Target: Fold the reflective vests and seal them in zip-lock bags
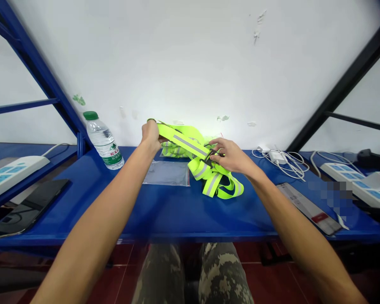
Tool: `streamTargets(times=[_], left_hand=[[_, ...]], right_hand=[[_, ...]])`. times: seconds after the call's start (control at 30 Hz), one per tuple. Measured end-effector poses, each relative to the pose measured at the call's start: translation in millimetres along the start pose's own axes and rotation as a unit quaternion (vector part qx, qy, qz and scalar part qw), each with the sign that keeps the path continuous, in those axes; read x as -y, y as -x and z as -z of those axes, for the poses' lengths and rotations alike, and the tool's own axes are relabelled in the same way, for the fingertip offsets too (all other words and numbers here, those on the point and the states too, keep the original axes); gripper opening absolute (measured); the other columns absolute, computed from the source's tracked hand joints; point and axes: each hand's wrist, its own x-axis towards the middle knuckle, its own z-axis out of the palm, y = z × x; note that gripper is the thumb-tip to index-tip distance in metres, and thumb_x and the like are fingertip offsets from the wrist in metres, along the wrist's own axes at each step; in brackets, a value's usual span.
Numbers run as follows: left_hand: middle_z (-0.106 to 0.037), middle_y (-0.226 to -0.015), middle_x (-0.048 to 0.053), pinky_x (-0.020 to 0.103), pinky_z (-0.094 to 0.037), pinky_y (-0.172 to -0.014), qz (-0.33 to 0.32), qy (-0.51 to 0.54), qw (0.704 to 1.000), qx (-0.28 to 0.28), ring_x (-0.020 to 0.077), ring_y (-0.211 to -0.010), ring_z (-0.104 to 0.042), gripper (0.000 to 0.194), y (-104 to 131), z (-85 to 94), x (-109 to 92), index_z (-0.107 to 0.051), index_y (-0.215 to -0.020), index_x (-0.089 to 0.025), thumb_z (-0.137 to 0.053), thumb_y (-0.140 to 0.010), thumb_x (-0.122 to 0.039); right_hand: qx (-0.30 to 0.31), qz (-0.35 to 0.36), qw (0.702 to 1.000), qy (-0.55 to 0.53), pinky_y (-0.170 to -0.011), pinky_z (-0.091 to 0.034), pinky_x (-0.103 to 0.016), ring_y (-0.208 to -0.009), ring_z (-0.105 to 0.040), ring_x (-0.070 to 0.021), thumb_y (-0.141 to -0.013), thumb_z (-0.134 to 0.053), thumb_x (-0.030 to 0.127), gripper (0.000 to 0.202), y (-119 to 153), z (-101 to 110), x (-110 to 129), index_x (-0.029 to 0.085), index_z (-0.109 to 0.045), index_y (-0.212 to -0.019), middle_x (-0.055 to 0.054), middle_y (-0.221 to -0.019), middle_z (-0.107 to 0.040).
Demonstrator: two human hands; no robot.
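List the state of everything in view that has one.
Left hand: closed on the reflective strap
Right hand: gripping the strap at a black buckle
Reflective strap: straight between the hands, looped below
Clear plastic bag: lying flat
Water bottle: standing, green cap on
Left phone: screen dark
Right phone: face up, screen apparently lit
White charger: cable loosely coiled

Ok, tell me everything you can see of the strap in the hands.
The strap is bright yellow-green, looks like woven webbing, and has a grey, reflective-looking stripe along its middle. A fairly straight length slopes down from the left hand to the right hand, whose fingers are at black, buckle-like fittings. Loose loops bunch below the right hand, over the table; their full path is hidden.
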Motion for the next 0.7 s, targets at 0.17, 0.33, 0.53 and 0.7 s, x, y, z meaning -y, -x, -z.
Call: streamTargets(times=[0.17, 0.33, 0.53, 0.7], left_hand=[[-0.068, -0.088, 0.010, 0.036, -0.058, -0.077, 0.090, 0.120, 0.978, 0.144, 0.0229, -0.089, -0.068, 0.022, -3, 8.3, -7, -0.053, -0.089, -0.021, -0.049, -0.068, -0.019], [-0.067, -0.095, 0.012, 0.038, -0.056, -0.085, 0.070, 0.147, 0.966, 0.203, 0.0234, -0.093, -0.067, 0.021, 1, 16.7, -15, -0.054, -0.086, -0.019, -0.055, -0.066, -0.013], [-0.051, -0.063, -0.002, 0.022, -0.045, -0.045, 0.059, 0.033, 0.981, 0.185, 0.0054, -0.043, -0.039, 0.020, 4, 8.6, -17, -0.053, -0.077, -0.018, -0.071, -0.069, -0.020], [-0.032, -0.050, -0.010, 0.018, -0.011, -0.033, -0.030, -0.040, 0.981, 0.188, 0.0016, -0.035, -0.020, 0.037, 13, 0.3, -16, -0.040, -0.070, -0.021, -0.076, -0.068, -0.017]], right_hand=[[0.078, 0.006, 0.997, -0.022, -0.070, -0.052, -0.036, -0.079, -0.064, -0.0212, -0.073, -0.063, 0.019, 0.028, 2, 14, 6, 0.015, -0.068, -0.101, -0.009, -0.094, -0.069], [0.157, -0.002, 0.985, -0.066, -0.066, -0.053, -0.034, -0.077, -0.065, -0.0200, -0.075, -0.066, 0.022, 0.030, 11, 26, 3, 0.016, -0.067, -0.105, -0.006, -0.089, -0.070], [0.287, 0.070, 0.938, -0.183, -0.083, -0.056, -0.037, -0.095, -0.067, -0.0202, -0.080, -0.070, 0.033, 0.036, 17, 32, 4, 0.020, -0.066, -0.113, -0.007, -0.106, -0.070], [0.147, 0.035, 0.985, -0.089, -0.085, -0.056, -0.042, -0.108, -0.064, -0.0261, -0.083, -0.066, 0.042, 0.044, 0, 7, -25, 0.021, -0.064, -0.122, -0.012, -0.126, -0.064]])
